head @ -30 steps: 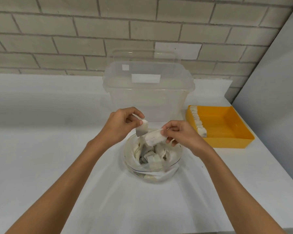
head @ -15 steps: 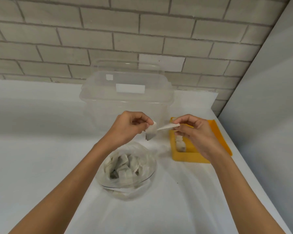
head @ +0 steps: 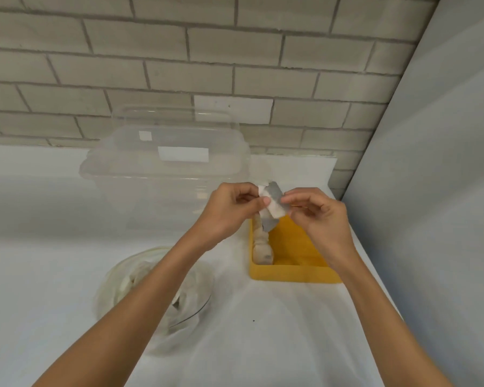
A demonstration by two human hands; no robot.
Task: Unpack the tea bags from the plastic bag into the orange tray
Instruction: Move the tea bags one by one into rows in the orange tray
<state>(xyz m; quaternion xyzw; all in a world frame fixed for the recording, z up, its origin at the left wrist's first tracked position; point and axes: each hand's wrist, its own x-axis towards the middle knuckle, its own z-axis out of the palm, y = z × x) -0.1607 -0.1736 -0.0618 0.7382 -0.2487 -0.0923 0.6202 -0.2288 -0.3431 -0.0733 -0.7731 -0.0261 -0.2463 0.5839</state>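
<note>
Both hands meet above the far left corner of the orange tray (head: 294,273). My left hand (head: 229,212) and my right hand (head: 319,216) pinch white tea bags (head: 273,201) between their fingertips, pressed together in a small stack. A row of tea bags (head: 261,247) lies along the tray's left wall. The clear plastic bag (head: 185,300), holding several more tea bags, sits on the white table at the lower left, partly hidden behind my left forearm.
A large clear plastic bin (head: 165,174) with a lid stands at the back, just left of the tray. A brick wall (head: 235,65) runs behind the table. A grey panel (head: 444,191) closes off the right side, close to the tray.
Both hands carried their tea bags from over the plastic bag rightward to above the tray. The two bags, held apart before, are now brought together between the hands.
</note>
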